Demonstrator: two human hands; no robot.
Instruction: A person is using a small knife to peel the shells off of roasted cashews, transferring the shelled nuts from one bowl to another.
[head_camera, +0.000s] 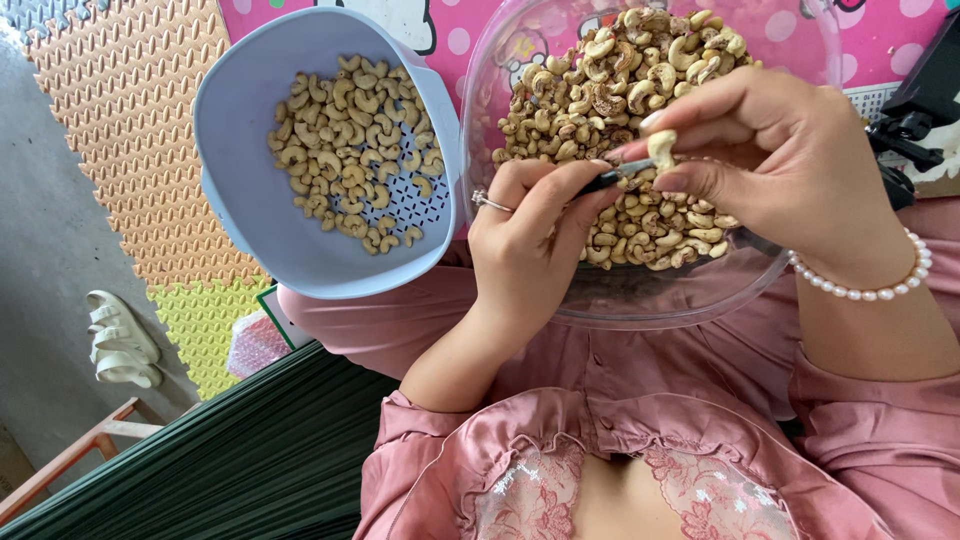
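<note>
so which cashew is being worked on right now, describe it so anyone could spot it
Find the clear bowl of cashews on the person's lap. Just above its heap, the right hand pinches one cashew against a small tool. It alone is lifted off the pile, pale and clean.

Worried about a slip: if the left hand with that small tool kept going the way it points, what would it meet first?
Likely the cashew pinched by the right hand; the left hand's tool tip already touches it.

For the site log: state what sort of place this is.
Probably a home floor used for hand-peeling cashews, not a factory: foam puzzle mats cover the ground, sandals lie nearby, and a clear bowl and pale blue colander rest on the lap.
</note>
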